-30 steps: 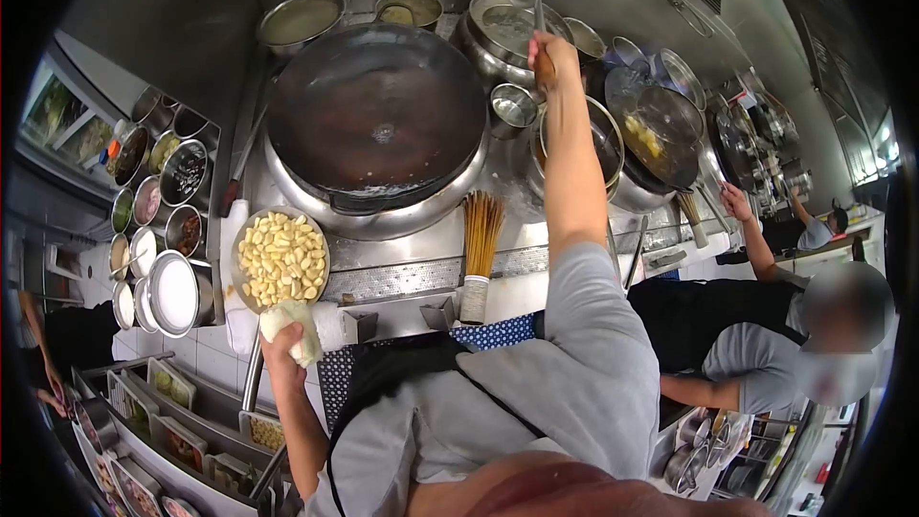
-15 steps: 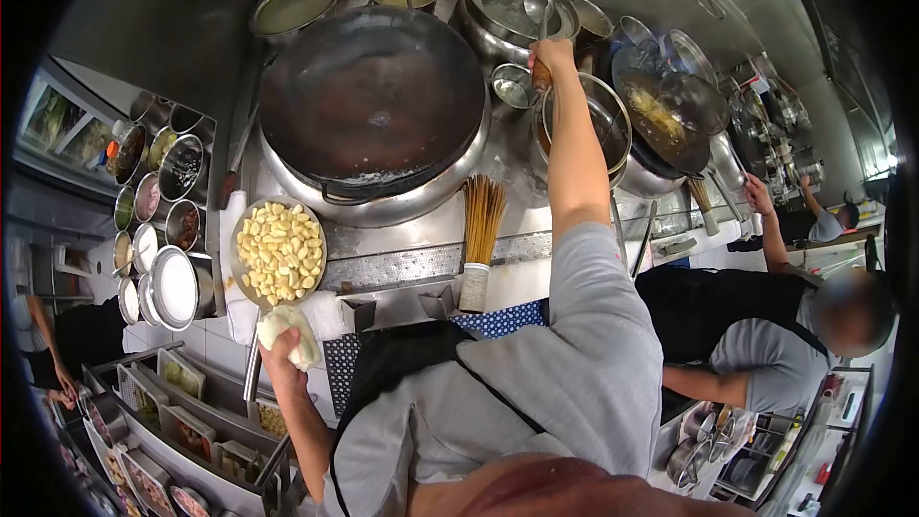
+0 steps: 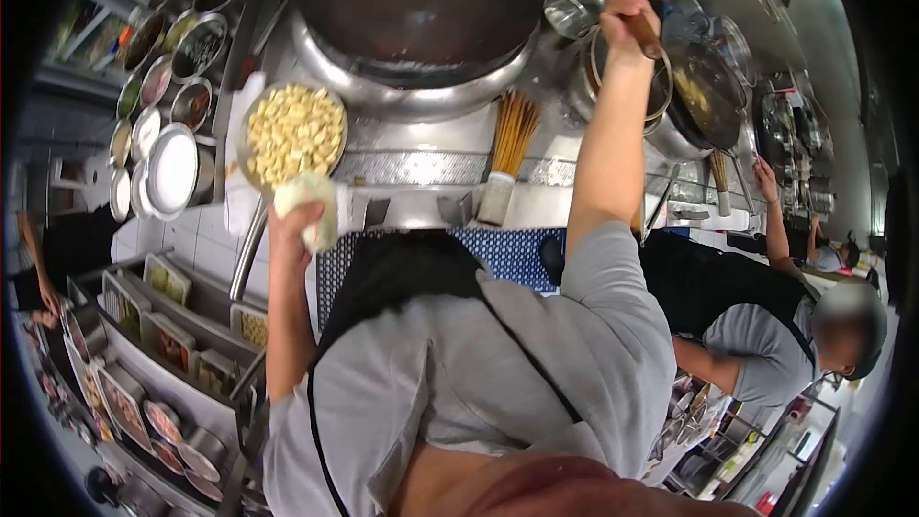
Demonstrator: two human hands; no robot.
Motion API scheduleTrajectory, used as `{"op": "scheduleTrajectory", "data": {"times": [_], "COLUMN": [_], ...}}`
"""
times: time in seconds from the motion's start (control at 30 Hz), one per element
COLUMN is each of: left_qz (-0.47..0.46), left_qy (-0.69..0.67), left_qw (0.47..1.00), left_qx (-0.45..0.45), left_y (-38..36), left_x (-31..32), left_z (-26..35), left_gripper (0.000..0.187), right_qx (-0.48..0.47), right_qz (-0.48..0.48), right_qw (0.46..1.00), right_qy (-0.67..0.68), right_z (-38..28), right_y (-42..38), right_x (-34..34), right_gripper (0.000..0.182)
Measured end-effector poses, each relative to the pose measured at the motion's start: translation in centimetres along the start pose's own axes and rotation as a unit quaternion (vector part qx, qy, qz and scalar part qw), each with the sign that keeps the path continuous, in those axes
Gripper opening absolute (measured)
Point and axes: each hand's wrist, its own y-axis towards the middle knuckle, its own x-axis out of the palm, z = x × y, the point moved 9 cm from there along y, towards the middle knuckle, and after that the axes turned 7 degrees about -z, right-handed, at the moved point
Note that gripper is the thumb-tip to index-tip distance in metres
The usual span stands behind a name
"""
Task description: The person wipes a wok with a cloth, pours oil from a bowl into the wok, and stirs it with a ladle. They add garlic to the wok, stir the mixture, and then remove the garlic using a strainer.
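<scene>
Pale yellow food chunks in round metal strainer [image 3: 293, 132] sit near left of big dark round wok [image 3: 421, 5]. Left hand [image 3: 290, 227] closed tight on folded white cloth [image 3: 308, 204] wrapped round strainer handle. Right hand [image 3: 622, 14] gripping brown wooden ladle handle [image 3: 643, 31], far right. Best keep cloth thick round hot handle, strainer level so chunks stay in. Chunks lumpy; strainer shiny; bamboo brush [image 3: 509, 148] stiff, stringy.

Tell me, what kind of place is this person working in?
Most likely a busy restaurant kitchen. A large wok sits on a steel range, round metal tins of seasonings line its side, and the left hand grips a cloth by a strainer of garlic cloves. Another cook works alongside.
</scene>
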Motion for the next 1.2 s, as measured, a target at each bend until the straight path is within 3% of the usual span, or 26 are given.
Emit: {"op": "scheduleTrajectory", "data": {"times": [0.13, 0.27, 0.3, 0.4, 0.43, 0.47, 0.5, 0.53, 0.63, 0.73, 0.77, 0.87, 1.0, 1.07, 1.1, 1.17, 1.2], "left_qz": [-0.026, -0.027, -0.021, -0.030, -0.026, -0.010, 0.006, 0.013, -0.014, -0.009, -0.019, -0.028, -0.021, -0.031, -0.043, -0.068, -0.067], "left_qy": [-0.006, -0.072, -0.082, -0.054, -0.053, -0.056, -0.058, -0.055, -0.063, -0.050, -0.040, -0.037, 0.012, 0.133, 0.179, 0.276, 0.338], "left_qw": [1.000, 0.997, 0.996, 0.998, 0.998, 0.998, 0.998, 0.998, 0.997, 0.998, 0.999, 0.998, 0.997, 0.986, 0.976, 0.946, 0.907], "left_qx": [-0.006, 0.024, 0.034, 0.026, 0.029, 0.033, 0.039, 0.035, 0.035, 0.025, 0.028, 0.053, 0.068, 0.092, 0.117, 0.159, 0.242], "left_y": [0.2, -0.8, -1.0, -1.4, -1.5, -1.6, -1.7, -1.9, -1.0, -1.2, -1.1, -0.8, -0.5, 0.8, 1.8, 4.0, 4.8], "left_x": [0.3, -0.3, -0.6, -3.2, -3.9, -4.6, -5.0, -5.3, -5.0, -3.6, -2.9, -0.3, 2.4, 4.3, 5.9, 9.3, 11.7], "left_z": [0.3, 1.6, 1.9, 1.5, 1.6, 1.7, 2.1, 2.3, 1.8, 1.7, 1.8, 2.2, 2.5, 3.1, 3.8, 5.4, 7.3], "left_gripper": [0.057, 0.047, 0.045, 0.047, 0.050, 0.051, 0.052, 0.053, 0.056, 0.060, 0.060, 0.059, 0.053, 0.048, 0.047, 0.045, 0.045], "right_qx": [0.032, 0.030, 0.055, 0.110, 0.103, 0.096, 0.060, 0.052, -0.007, -0.054, -0.088, -0.077, -0.134, -0.139, -0.143, -0.111, -0.092], "right_qz": [-0.035, 0.031, 0.053, 0.136, 0.161, 0.184, 0.228, 0.263, 0.237, 0.235, 0.238, 0.245, 0.287, 0.311, 0.311, 0.324, 0.330], "right_qw": [0.993, 0.986, 0.986, 0.983, 0.978, 0.957, 0.894, 0.738, 0.590, 0.509, 0.499, 0.514, 0.426, 0.379, 0.368, 0.496, 0.556], "right_qy": [0.106, 0.161, 0.151, 0.049, -0.078, -0.202, -0.381, -0.619, -0.772, -0.826, -0.829, -0.818, -0.848, -0.861, -0.865, -0.798, -0.757], "right_z": [8.7, 16.7, 18.0, 20.8, 21.3, 21.9, 20.9, 22.2, 20.8, 16.6, 14.7, 9.6, 0.1, -5.9, -7.5, -10.2, -10.9], "right_y": [-5.8, -12.6, -13.8, -17.2, -18.4, -19.7, -21.1, -23.2, -24.9, -23.0, -21.5, -15.1, -5.7, -0.4, 1.5, 4.9, 6.4], "right_x": [4.2, 4.0, 3.3, -0.5, -1.7, -2.7, -4.1, -1.3, -2.2, -1.3, -0.8, 0.4, -0.7, -3.3, -3.5, -5.9, -7.0], "right_gripper": [0.074, 0.063, 0.065, 0.036, 0.024, 0.012, 0.031, 0.037, 0.060, 0.066, 0.059, 0.047, 0.021, 0.018, 0.016, 0.013, 0.015]}}
